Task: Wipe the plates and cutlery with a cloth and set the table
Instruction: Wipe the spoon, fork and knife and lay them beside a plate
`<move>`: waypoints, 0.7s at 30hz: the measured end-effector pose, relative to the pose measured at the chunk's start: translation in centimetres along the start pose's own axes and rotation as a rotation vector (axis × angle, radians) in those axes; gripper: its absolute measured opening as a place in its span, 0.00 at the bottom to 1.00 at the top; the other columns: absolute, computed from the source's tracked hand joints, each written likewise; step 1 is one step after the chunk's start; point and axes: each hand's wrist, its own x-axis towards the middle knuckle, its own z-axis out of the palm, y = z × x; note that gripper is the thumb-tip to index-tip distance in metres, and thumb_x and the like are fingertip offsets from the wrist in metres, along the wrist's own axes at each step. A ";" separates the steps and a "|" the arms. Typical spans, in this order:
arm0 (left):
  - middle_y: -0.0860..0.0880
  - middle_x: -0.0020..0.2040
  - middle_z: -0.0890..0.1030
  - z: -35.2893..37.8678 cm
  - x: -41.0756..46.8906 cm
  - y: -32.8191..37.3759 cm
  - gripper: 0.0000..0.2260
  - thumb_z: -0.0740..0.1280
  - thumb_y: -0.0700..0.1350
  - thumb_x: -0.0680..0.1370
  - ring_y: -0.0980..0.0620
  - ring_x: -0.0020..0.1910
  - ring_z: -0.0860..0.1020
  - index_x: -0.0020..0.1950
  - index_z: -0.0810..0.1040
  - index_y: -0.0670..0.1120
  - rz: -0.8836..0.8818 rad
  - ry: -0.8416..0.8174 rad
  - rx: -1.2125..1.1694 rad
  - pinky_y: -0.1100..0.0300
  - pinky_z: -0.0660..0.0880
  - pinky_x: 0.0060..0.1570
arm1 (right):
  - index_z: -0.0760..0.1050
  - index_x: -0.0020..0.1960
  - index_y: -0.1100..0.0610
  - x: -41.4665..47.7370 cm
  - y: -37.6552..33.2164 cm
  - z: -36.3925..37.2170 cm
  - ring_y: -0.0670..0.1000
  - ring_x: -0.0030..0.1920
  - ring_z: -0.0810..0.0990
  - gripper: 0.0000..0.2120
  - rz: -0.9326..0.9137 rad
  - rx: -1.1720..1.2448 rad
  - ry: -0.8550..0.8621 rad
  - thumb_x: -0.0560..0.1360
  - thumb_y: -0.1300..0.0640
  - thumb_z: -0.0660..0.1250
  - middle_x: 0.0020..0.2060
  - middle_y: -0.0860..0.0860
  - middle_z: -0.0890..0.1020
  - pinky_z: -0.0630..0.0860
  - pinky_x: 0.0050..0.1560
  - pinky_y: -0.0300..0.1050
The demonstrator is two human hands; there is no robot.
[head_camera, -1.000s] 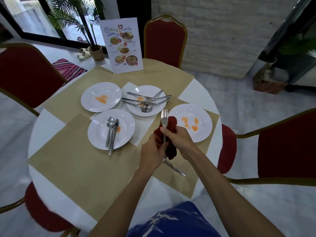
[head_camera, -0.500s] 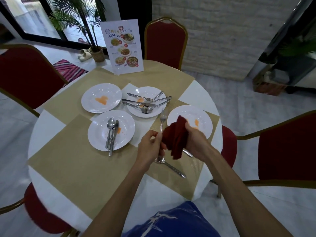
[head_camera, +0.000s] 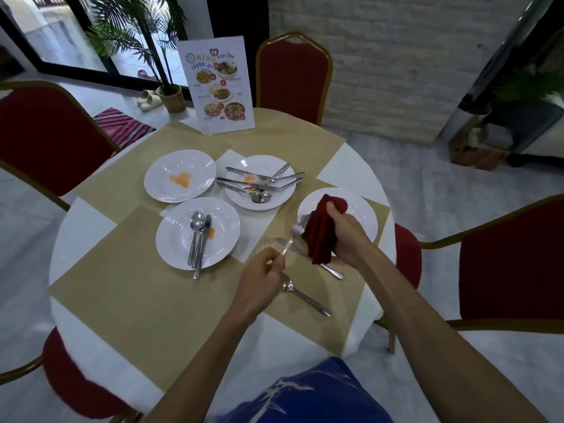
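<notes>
Looking down on a round white desk [head_camera: 76, 239] laid with beige placemats [head_camera: 137, 300]. Pinching the handle of a fork [head_camera: 297, 227] between curled thumb and fingertips of the left hand [head_camera: 262, 279], above the near right placemat, tines pointing away and blurred. Gripping a bunched dark red cloth [head_camera: 320, 236] in the right hand [head_camera: 348, 236], fingers wrapped tight round it, touching the fork's head, over the near edge of a white right plate [head_camera: 363, 209]. Hovering above a knife [head_camera: 334, 272] and a spoon [head_camera: 308, 300] lying apart on that same placemat. Showing three more white plates to the left: a near plate [head_camera: 174, 242] carrying another spoon [head_camera: 196, 222] and another knife [head_camera: 205, 236] side by side, a far middle plate [head_camera: 244, 199] heaped with crossed cutlery [head_camera: 259, 184], a far left plate [head_camera: 164, 178] smeared orange. Taking in an upright menu card [head_camera: 216, 87] at the desk's far edge and red chairs [head_camera: 45, 138] all round.
</notes>
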 end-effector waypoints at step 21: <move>0.48 0.41 0.78 -0.1 3.2 2.3 0.11 0.55 0.50 0.84 0.49 0.39 0.77 0.48 0.72 0.47 0.011 0.023 0.075 0.50 0.74 0.41 | 0.79 0.62 0.60 -1.5 0.7 1.9 0.52 0.51 0.87 0.29 0.034 -0.341 -0.213 0.84 0.37 0.53 0.51 0.55 0.87 0.82 0.49 0.44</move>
